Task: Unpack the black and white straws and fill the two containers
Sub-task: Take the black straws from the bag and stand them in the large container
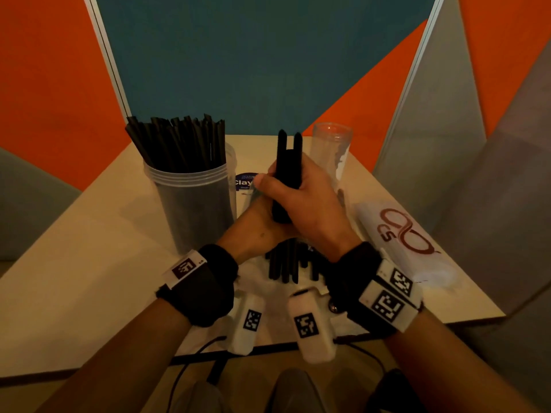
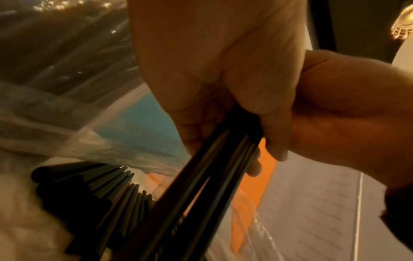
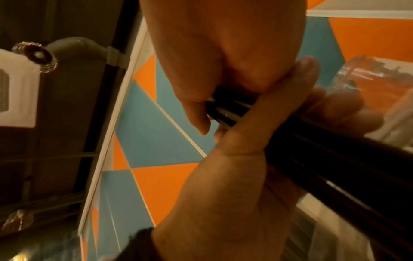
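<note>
Head view: right hand [image 1: 301, 204] gripped upright black straws [image 1: 287, 174], left hand [image 1: 256, 225] clasping their base; filled container [image 1: 193, 204] toward table's [image 1: 89, 248] left edge.

Desk [image 1: 89, 263]: filled container [image 1: 193, 201] left of right hand [image 1: 301, 198]; empty container [image 1: 331, 150] behind it; packet [image 1: 399, 236] to its right.

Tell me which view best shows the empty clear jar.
The head view: the empty jar stands upright at the back of the table, behind the right hand, its open rim in plain sight. The right wrist view catches only a blurred piece of clear plastic at its right edge. The left wrist view shows none of it.
</note>
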Tool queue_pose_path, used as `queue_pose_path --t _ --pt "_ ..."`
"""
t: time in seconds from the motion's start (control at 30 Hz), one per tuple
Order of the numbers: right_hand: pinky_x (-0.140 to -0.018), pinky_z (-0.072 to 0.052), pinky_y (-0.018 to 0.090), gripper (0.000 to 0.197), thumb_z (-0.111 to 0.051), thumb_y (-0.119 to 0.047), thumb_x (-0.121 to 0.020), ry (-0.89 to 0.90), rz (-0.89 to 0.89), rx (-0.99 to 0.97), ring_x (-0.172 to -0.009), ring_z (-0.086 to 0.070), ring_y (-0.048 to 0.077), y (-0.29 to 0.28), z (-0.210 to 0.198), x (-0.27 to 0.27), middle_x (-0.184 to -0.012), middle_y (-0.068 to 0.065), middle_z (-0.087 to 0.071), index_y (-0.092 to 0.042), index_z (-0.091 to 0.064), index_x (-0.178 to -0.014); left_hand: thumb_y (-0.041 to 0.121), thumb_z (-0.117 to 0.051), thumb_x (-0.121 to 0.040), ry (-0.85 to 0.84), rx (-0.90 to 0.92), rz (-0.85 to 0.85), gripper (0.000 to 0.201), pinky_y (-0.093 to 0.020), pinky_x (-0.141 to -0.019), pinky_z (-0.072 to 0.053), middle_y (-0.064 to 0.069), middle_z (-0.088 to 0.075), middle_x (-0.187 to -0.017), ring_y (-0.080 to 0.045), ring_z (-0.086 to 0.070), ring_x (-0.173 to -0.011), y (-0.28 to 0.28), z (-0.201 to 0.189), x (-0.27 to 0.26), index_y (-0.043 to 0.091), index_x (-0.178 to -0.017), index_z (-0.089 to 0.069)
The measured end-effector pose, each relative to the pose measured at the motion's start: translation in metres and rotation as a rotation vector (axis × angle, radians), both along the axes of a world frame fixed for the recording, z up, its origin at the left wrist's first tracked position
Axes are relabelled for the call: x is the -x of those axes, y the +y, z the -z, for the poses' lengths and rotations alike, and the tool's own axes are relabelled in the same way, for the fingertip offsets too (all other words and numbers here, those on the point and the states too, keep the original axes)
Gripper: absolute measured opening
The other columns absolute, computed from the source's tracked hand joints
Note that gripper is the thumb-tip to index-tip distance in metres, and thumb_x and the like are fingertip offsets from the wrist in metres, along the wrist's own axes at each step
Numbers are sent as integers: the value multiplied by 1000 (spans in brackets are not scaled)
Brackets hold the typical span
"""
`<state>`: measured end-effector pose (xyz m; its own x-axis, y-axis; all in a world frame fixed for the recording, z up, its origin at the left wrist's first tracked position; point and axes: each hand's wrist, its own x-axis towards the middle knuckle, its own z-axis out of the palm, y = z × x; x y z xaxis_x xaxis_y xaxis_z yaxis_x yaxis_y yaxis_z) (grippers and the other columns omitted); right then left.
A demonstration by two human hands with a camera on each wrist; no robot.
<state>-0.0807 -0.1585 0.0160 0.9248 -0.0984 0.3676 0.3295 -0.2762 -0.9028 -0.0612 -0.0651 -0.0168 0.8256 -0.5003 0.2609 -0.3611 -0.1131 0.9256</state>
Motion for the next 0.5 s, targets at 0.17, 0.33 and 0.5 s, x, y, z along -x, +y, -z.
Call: queue_pose_path --t 0.17,0.33,0.5 --pt "-72 -52 22 28 -71 -21 -82 -17 -25 -113 -80 -62 11 0 3 1 -92 10 -65 -10 -57 -104 -3 -68 -80 -27 23 40 41 -6 -71 -46 18 -62 -92 13 -62 -83 6 2 -3 25 -105 -54" --pt "-76 -52 26 10 -65 -20 -88 32 -88 -63 -79 -63 13 0 16 -3 -87 9 -68 -11 -63 -92 -11 -59 -84 -32 32 23 56 -6 -75 -46 10 -54 -107 18 -58 -90 4 13 -6 -2 -133 -34" --pt "-83 -55 44 12 -57 -26 -93 -11 -106 -63 -83 -70 20 0 6 -6 -72 -2 -66 -17 -55 -86 1 -63 -86 -93 -40 1 42 -9 -73 -47 -1 -62 -107 -2 -62 -97 6 4 -4 1 -125 -48"
